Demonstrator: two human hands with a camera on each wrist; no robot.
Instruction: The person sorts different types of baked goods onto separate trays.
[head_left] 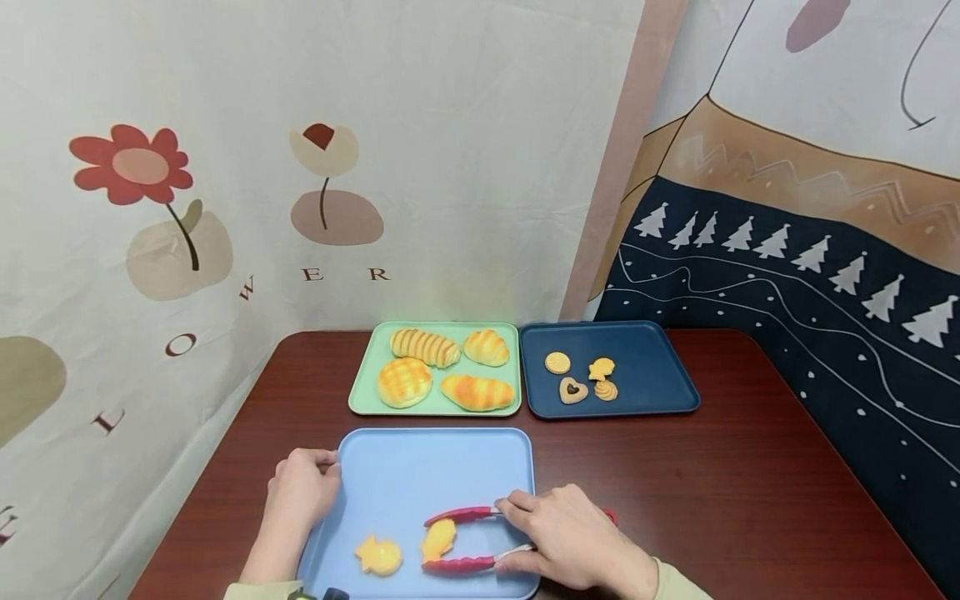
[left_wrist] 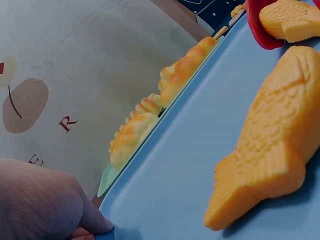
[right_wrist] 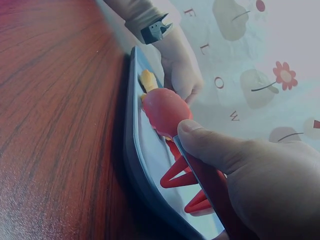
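Observation:
My left hand (head_left: pixel 303 486) pinches the left rim of a light blue tray (head_left: pixel 435 467); in the left wrist view a fingertip presses on its corner. My right hand (head_left: pixel 566 533) grips red-tipped tongs (head_left: pixel 461 565) over the tray's right side, thumb along one arm in the right wrist view. Between the tong tips is a yellow fish-shaped cookie (head_left: pixel 438 540), its tail towards me. A second fish-shaped cookie (head_left: pixel 379 556) lies to its left on the tray, large in the foreground of the left wrist view.
Behind the blue tray stands a green tray (head_left: pixel 363 392) with several breads. Right of it, a dark blue tray (head_left: pixel 652 375) bears several small cookies, one a heart-shaped cookie (head_left: pixel 573 391). The brown table (head_left: pixel 720 492) meets printed cloth at the back and sides.

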